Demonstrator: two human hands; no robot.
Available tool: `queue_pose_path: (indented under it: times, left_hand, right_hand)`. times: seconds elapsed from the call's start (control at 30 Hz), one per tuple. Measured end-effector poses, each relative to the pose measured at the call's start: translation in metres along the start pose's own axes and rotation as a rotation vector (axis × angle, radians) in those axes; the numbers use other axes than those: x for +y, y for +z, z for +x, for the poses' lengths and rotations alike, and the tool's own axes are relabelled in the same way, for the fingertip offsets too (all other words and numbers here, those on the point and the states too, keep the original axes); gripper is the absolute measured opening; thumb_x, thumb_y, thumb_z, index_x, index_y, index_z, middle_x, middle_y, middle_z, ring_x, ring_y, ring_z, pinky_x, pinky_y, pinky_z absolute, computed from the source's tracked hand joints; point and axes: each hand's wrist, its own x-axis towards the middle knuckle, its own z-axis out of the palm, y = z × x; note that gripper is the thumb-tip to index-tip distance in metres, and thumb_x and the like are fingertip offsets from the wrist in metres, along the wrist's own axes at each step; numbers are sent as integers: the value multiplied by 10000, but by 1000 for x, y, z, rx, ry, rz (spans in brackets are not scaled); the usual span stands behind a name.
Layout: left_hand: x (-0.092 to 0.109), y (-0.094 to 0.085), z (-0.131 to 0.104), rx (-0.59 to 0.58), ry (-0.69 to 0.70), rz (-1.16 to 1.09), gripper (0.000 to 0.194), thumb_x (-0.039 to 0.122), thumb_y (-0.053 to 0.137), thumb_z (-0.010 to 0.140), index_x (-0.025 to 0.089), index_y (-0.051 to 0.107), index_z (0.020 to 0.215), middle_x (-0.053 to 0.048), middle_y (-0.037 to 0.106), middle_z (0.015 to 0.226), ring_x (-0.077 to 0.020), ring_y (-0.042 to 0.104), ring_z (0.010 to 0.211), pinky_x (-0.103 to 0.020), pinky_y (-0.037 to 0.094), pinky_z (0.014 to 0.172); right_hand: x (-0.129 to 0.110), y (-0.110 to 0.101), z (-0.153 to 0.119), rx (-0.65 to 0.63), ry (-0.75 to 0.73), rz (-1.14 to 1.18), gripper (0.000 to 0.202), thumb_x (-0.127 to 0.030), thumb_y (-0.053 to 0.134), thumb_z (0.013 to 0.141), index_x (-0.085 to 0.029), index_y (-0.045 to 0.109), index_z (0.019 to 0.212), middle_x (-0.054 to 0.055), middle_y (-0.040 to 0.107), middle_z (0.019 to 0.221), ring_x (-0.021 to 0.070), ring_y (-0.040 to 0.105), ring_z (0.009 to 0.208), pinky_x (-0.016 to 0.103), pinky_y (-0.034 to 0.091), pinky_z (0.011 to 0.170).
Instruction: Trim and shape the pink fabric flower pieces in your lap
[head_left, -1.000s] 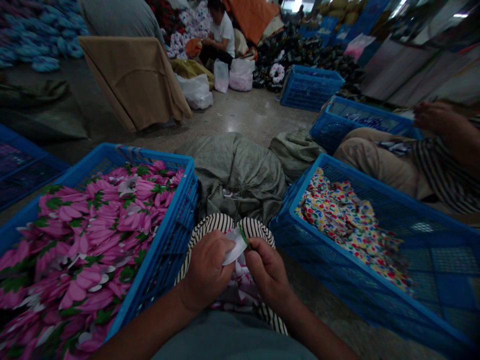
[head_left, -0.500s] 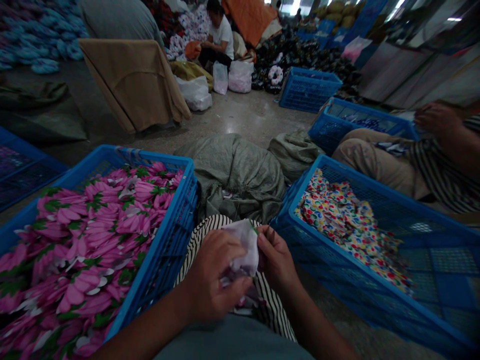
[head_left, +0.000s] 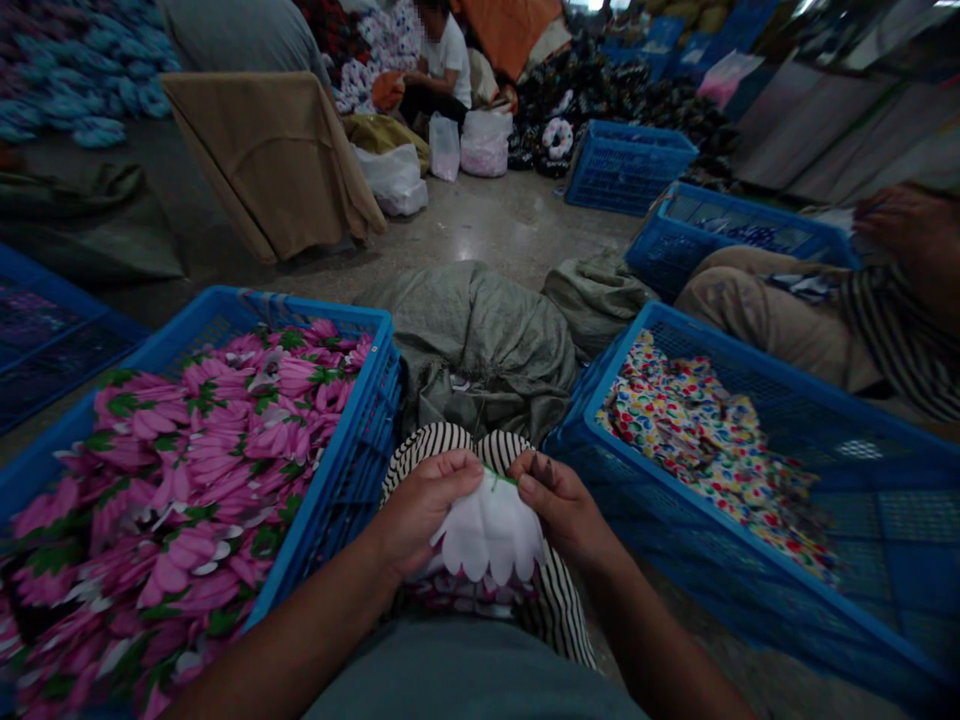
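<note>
Your left hand [head_left: 429, 500] and right hand [head_left: 564, 508] grip the white piece [head_left: 489, 538] by its green upper edge. Its lower edge is scalloped. Lettering on the black pile [head_left: 596, 92] is unreadable.

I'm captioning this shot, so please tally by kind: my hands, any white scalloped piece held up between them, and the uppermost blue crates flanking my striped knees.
Hands (left hand, right hand): 2
White scalloped piece: 1
Uppermost blue crates (left crate, right crate): 2
Total: 5

Left hand [head_left: 429, 512], right hand [head_left: 561, 506] hold white scalloped cloth [head_left: 491, 537] above striped lap [head_left: 429, 440]
</note>
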Motion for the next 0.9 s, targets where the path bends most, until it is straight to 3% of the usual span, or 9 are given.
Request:
queue_pose_path:
  times: [0.17,0.33,0.4,0.53,0.77,0.83,0.9]
  left_hand:
    - [-2,1,-1,18,26,14,241,320,667,673,147,499,662,42,507,533,-60,438,428,-169,339,426]
    - [-4,-1,-3,65,128,219,273,401,604,728,165,479,667,60,475,512,-58,396,411,-164,283,399]
    - [-3,0,-5,60,158,312,264,400,596,734,165,493,675,60,475,519,-59,399,423,-164,280,410]
    - [0,4,-9,22,184,452,246,408,553,760,166,546,717,54,482,536,-68,406,440,-174,293,425]
    - [4,8,-12,170,334,648,264,376,546,764,150,567,629,38,459,534,-89,397,485,-193,301,447]
    - [4,8,-11,169,364,685,263,367,549,762,149,575,617,30,476,549,-98,415,515,-196,316,470]
    - [2,8,-10,149,367,690,276,370,554,760,149,569,596,32,472,540,-96,415,518,-193,315,472]
  right_hand:
    - [2,2,5,14,-37,-59,306,-457,553,773,-184,443,690,-70,346,524,66,259,416,191,207,385]
    - [-13,7,-1,200,-303,-519,165,-281,566,773,-186,462,687,-49,369,593,91,334,514,211,265,463]
    - [-21,12,-5,194,-402,-651,81,-224,579,760,-190,507,776,-37,410,643,102,371,550,221,290,491]
    - [-23,22,-6,144,-503,-802,100,-189,590,757,-198,536,841,-11,483,704,121,439,607,239,338,543]
    - [-13,28,-3,237,-700,-839,127,-153,548,767,-207,531,881,39,558,787,161,501,710,276,392,605]
    - [-13,30,-3,232,-691,-801,63,-166,527,784,-201,548,832,34,555,751,159,498,694,280,392,610]
    - [-14,31,-1,244,-580,-680,62,-192,513,796,-191,545,743,12,526,677,141,477,631,264,377,574]
